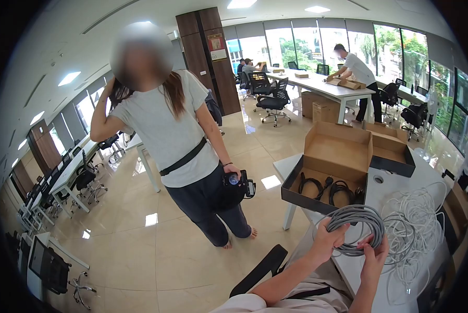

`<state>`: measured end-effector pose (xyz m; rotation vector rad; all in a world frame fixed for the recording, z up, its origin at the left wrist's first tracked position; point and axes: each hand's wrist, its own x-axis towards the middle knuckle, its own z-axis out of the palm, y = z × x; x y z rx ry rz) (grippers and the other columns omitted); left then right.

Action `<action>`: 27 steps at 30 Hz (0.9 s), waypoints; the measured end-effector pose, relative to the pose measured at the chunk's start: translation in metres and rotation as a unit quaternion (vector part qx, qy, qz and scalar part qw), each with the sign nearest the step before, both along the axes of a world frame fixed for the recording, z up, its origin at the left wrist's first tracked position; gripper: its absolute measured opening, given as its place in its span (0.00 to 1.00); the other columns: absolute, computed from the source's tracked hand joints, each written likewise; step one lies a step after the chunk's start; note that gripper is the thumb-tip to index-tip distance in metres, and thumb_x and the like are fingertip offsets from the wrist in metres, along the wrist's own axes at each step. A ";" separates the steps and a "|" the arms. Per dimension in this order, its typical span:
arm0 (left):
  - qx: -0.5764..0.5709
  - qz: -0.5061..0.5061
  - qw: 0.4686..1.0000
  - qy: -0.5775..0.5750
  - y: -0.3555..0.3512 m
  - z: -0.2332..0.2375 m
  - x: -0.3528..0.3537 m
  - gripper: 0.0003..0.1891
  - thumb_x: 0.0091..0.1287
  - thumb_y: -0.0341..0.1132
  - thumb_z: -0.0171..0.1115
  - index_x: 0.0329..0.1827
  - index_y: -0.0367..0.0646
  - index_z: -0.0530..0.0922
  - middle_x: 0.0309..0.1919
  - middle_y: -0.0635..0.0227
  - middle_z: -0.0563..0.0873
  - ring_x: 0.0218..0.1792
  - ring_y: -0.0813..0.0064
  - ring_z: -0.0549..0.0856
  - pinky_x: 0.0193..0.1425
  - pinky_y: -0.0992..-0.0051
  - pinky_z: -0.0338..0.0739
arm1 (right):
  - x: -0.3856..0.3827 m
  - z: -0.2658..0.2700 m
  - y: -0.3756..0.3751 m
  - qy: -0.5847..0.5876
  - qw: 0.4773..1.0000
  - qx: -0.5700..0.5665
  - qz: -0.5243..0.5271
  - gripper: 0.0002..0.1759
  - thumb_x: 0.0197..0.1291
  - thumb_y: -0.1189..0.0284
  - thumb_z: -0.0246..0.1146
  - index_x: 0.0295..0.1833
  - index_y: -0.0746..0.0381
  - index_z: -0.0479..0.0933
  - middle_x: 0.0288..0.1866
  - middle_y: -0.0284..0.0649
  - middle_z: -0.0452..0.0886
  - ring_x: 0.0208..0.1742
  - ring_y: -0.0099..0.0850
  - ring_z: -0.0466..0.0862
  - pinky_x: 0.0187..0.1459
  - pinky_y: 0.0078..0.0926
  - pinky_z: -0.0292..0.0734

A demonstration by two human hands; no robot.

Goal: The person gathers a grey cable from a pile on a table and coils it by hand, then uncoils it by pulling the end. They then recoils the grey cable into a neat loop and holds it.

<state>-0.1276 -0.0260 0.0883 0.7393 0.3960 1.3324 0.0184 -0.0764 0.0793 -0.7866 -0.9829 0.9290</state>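
A coiled grey cable (368, 213) is held up over the near edge of the white table (388, 183). My left hand (329, 239) grips the left side of the coil with the fingers wrapped round it. On the lower right side, my right hand (374, 254) pinches the loops between thumb and fingers. Just beyond the coil stands an open cardboard box (317, 201) with a dark outside, and black cables (340, 193) lie inside it. To the right, a tangled heap of white and grey cables (414, 224) spreads over the table.
A second open box (393, 156) stands behind the first. At left, a person (189, 130) stands facing me with a camera (238, 183) in one hand. A black armrest (260, 268) is beside my left arm. Farther back, another person (358, 68) bends over boxes on a long table.
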 end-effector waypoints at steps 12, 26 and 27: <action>0.014 -0.004 0.997 -0.076 -0.003 -0.016 0.013 0.09 0.65 0.27 0.63 0.27 0.43 0.72 0.13 0.78 0.67 0.13 0.87 0.61 0.19 0.79 0.51 | -0.015 0.001 -0.003 0.130 0.991 -0.024 0.011 0.20 0.53 0.82 0.60 0.53 0.65 0.68 0.42 0.41 0.79 0.46 0.32 0.82 0.53 0.32 0.76; -0.045 -0.077 0.994 -0.055 -0.009 -0.023 0.022 0.09 0.64 0.32 0.66 0.33 0.45 0.72 0.12 0.80 0.63 0.12 0.86 0.59 0.19 0.79 0.52 | 0.003 -0.013 0.000 0.208 0.977 -0.019 0.050 0.05 0.69 0.70 0.54 0.41 0.60 0.67 0.12 0.25 0.54 0.11 0.18 0.54 0.17 0.23 0.58; -0.044 -0.073 0.995 -0.043 -0.009 -0.020 0.022 0.09 0.64 0.33 0.67 0.36 0.45 0.73 0.12 0.80 0.64 0.13 0.87 0.60 0.19 0.80 0.52 | 0.005 -0.015 0.002 0.204 0.977 -0.019 0.058 0.05 0.69 0.70 0.53 0.40 0.59 0.66 0.12 0.25 0.52 0.10 0.18 0.53 0.16 0.24 0.57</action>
